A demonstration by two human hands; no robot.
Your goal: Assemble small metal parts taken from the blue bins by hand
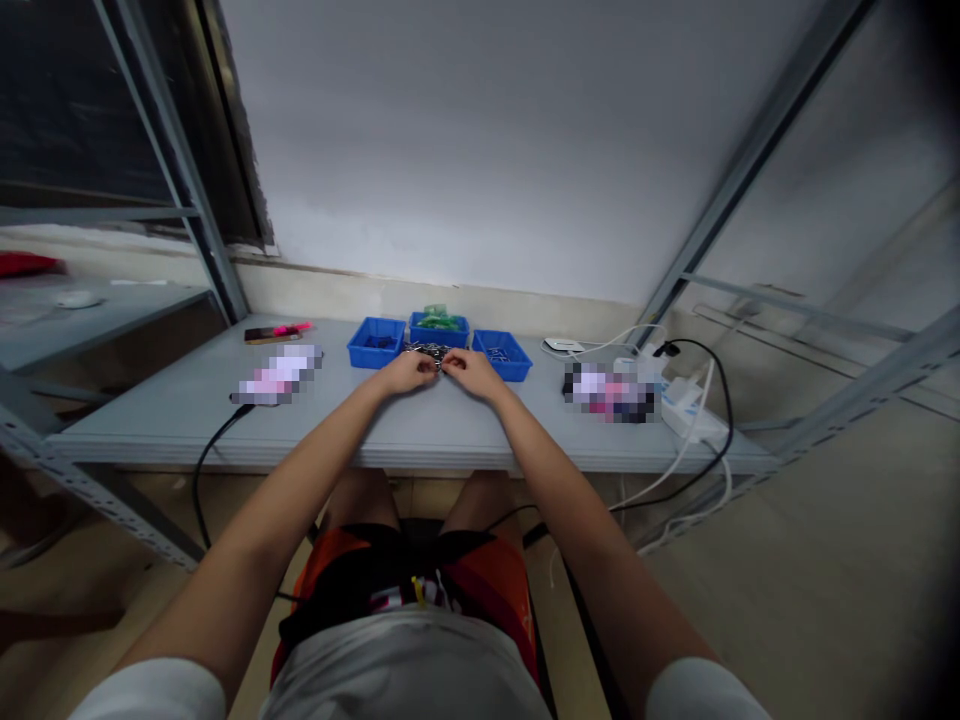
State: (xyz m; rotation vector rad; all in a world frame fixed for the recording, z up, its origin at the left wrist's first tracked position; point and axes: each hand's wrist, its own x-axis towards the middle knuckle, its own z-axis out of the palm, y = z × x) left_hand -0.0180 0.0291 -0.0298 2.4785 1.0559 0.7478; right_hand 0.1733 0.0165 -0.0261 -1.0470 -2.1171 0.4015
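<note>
Both of my hands meet over the grey table, just in front of a pile of small dark metallic parts (426, 349). My left hand (411, 372) has its fingers pinched together, and my right hand (471, 373) is pinched close beside it. Whatever lies between the fingertips is too small to make out. Around the pile stand a left blue tray (375, 357) with small dark parts, a back blue tray (457, 335) holding green pieces (437, 318), and a right blue tray (514, 371) with some small parts.
A blurred-out device (279, 377) with a black cable lies at the left. Behind it are a dark object and a pink item (291, 329). On the right are another blurred-out item (611, 391), a white device (562, 346) and a power strip (694, 412) with trailing cables. Metal posts frame the table.
</note>
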